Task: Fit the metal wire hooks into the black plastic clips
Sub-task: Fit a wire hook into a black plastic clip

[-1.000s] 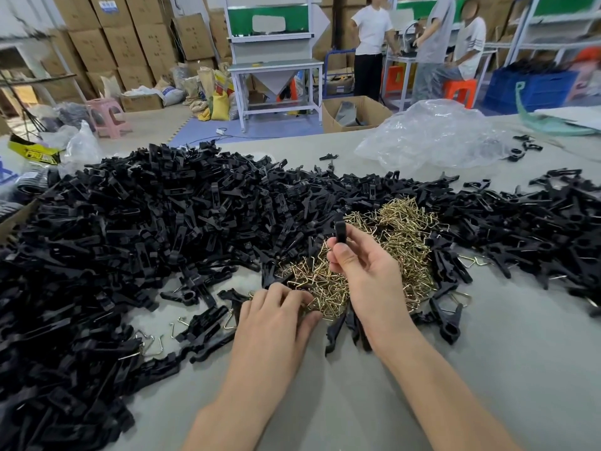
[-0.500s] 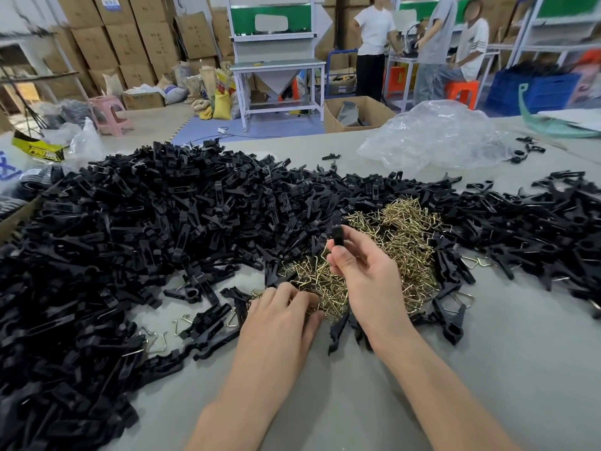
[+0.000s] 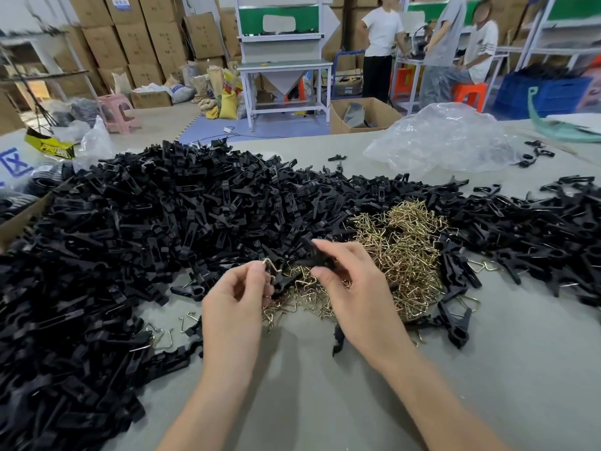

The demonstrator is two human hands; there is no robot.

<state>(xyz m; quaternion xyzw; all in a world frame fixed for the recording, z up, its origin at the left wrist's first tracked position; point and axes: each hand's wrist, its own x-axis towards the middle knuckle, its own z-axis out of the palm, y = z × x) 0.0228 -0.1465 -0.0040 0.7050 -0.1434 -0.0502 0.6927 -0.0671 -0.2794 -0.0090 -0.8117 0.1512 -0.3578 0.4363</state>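
The fingers [image 3: 255, 276] of the left hand [image 3: 235, 301] are curled, and their tips pinch a single wire hook [image 3: 271, 265]. The right hand [image 3: 356, 291] pinches a black clip [image 3: 317, 253] between thumb and forefinger, its other fingers loosely bent. Hook and clip are held close together but apart, just above the near edge of a pile of hooks [image 3: 403, 252], brassy and tangled, which lies on the grey table [image 3: 325, 402]. A broad heap of clips [image 3: 156, 222] surrounds that pile on the left, behind and to the right. A few loose hooks [image 3: 162, 335] lie on the table left of the left wrist, and a stray clip [image 3: 455, 325] lies right of the right hand. A crumpled clear plastic bag [image 3: 445, 138] sits at the table's far side.
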